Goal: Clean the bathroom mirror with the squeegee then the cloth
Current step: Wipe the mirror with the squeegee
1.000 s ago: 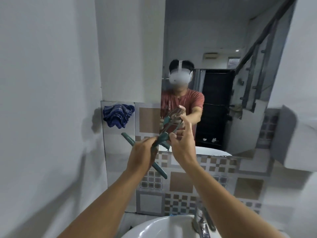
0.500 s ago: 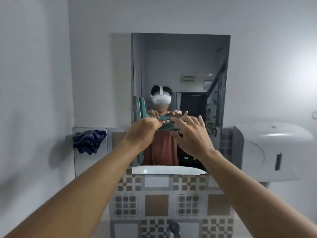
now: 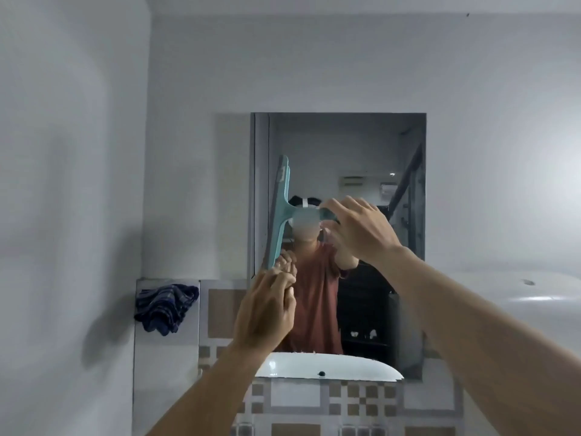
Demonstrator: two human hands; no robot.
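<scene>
Holding the squeegee [image 3: 279, 212] by its handle in my right hand [image 3: 361, 232], blade upright at the mirror's [image 3: 345, 146] left edge, left hand [image 3: 267, 306] curled at its lower end. Squeegeeing looks barely begun; the cloth [image 3: 165, 305] hangs untouched, far left.

The teal squeegee [image 3: 279, 212] stands with its long blade nearly upright, tilted a little, against the left side of the mirror [image 3: 345, 146], its handle reaching sideways to the right. The mirror is a tall rectangle set in the pale wall, its lower edge just above the patterned tiles. The cloth [image 3: 165, 306], dark blue with a faint check, hangs bunched on the wall left of the mirror, well apart from the squeegee.
</scene>
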